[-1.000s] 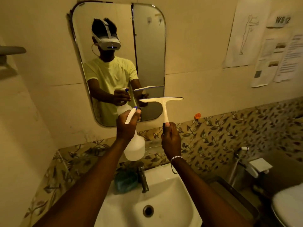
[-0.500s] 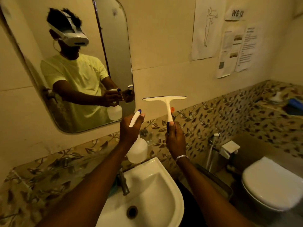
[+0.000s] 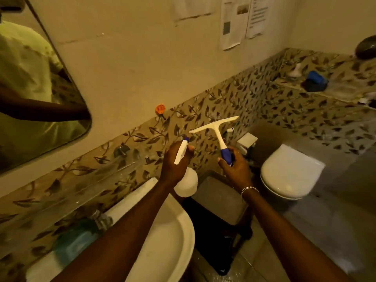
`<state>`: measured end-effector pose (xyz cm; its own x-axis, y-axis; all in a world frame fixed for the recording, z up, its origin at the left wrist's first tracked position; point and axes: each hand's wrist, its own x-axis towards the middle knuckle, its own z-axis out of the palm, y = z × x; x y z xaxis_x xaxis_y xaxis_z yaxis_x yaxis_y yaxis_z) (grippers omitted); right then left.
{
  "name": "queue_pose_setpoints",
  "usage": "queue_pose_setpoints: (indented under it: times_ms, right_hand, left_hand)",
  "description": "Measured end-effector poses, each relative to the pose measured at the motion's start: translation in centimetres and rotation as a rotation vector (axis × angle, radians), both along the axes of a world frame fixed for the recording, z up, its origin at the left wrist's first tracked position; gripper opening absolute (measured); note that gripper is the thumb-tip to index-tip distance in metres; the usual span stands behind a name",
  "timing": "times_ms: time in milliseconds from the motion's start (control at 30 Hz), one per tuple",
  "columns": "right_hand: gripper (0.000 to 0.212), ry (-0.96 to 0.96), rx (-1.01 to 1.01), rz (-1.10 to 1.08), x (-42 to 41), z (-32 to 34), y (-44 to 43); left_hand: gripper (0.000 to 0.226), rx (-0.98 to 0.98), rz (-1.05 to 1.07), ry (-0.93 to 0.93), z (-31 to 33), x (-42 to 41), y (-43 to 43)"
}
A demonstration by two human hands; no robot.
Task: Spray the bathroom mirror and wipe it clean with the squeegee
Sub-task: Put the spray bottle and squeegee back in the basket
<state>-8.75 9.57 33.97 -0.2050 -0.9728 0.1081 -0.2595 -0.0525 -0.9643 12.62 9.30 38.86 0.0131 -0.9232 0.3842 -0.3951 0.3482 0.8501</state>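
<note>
Looking down from the head camera, the person's left hand (image 3: 176,164) is clenched around the neck of a translucent white plastic spray bottle (image 3: 186,183) whose white trigger head points up and away from the sink. The right hand (image 3: 234,169) grips the blue handle of a white T-shaped squeegee (image 3: 218,132), its long blade tilted, right end higher. Both tools hang over the gap between the white ceramic sink (image 3: 168,231) and the white toilet (image 3: 289,171). The rounded wall mirror (image 3: 30,94) lies far to the left of both hands, at the frame edge, and the left hand is the nearer one. The spraying step probably calls for swinging the bottle leftward to face the glass.
</note>
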Motion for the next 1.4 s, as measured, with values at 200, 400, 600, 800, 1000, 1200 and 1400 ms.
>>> queue_pose_setpoints:
  times_ms: [200, 400, 600, 800, 1000, 1200, 1400]
  right_hand:
    - [0.039, 0.128, 0.117, -0.018, -7.3, -9.1, -3.5]
    - [0.046, 0.417, 0.139, 0.018, -11.8, -20.8, -7.6]
    - [0.045, 0.685, 0.240, 0.141, -14.3, -32.9, -10.5]
    - [0.046, 0.775, 0.363, 0.188, -14.9, -40.2, -10.7]
    - [0.048, 0.832, 0.406, 0.234, -14.7, -42.6, -9.7]
    - [0.049, 0.872, 0.424, 0.233, -14.7, -43.2, -9.8]
    - [0.055, 0.915, 0.493, 0.311, -14.9, -42.1, -10.1]
  left_hand:
    - [0.038, 0.141, -0.105, -0.098, -8.8, -6.8, -3.7]
    - [0.089, 0.407, -0.072, -0.239, -18.5, -12.3, -7.5]
    - [0.096, 0.412, -0.115, -0.167, -29.7, -15.4, -10.2]
    - [0.083, 0.574, -0.160, -0.316, -38.4, -16.7, -11.0]
    - [0.086, 0.652, -0.140, -0.343, -41.9, -16.8, -10.2]
    - [0.088, 0.661, -0.130, -0.385, -43.8, -16.7, -9.9]
    - [0.102, 0.726, -0.184, -0.373, -43.3, -16.0, -10.2]
